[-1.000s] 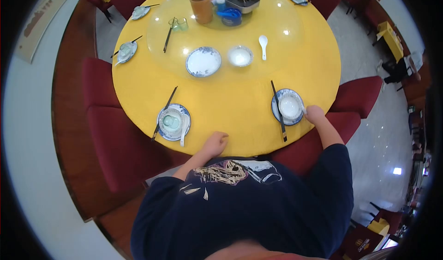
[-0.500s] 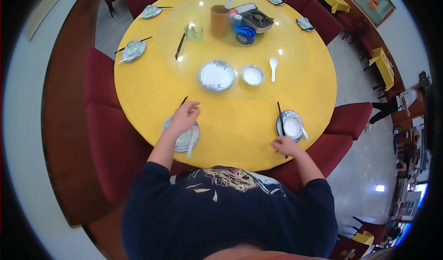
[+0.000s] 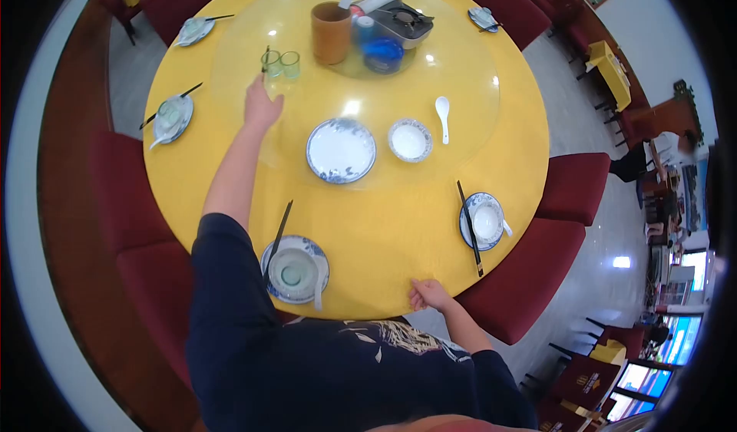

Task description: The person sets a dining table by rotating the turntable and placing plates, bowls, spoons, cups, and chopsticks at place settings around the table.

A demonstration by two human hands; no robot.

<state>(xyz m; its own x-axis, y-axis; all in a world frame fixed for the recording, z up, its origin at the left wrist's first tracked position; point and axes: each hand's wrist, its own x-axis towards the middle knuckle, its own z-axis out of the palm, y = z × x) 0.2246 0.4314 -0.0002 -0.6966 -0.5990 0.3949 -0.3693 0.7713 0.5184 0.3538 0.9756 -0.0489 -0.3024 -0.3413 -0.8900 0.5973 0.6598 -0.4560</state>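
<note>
My left hand (image 3: 263,108) reaches over the glass turntable with its thumb spread from the fingers. Its fingers cover the lower part of the black chopsticks (image 3: 266,54), just left of two green glasses (image 3: 280,64). At the near table edge my right hand (image 3: 431,295) is loosely curled, with nothing visible in it. Between the hands, a patterned plate (image 3: 341,150), a small bowl (image 3: 410,140) and a white spoon (image 3: 443,117) lie on the turntable. A place setting (image 3: 295,288) with plate, bowl, spoon and chopsticks sits below my left hand.
Another setting (image 3: 484,222) is at the right on the yellow table (image 3: 368,240). A brown container (image 3: 331,34), a blue object (image 3: 382,54) and a portable stove (image 3: 403,24) stand farther back. Red chairs (image 3: 574,189) surround the table. A person (image 3: 664,152) is at the far right.
My left hand has moved forward from above the near left setting to the chopsticks by the glasses. My right hand has drawn back toward me, away from the right setting. The view has shifted.
</note>
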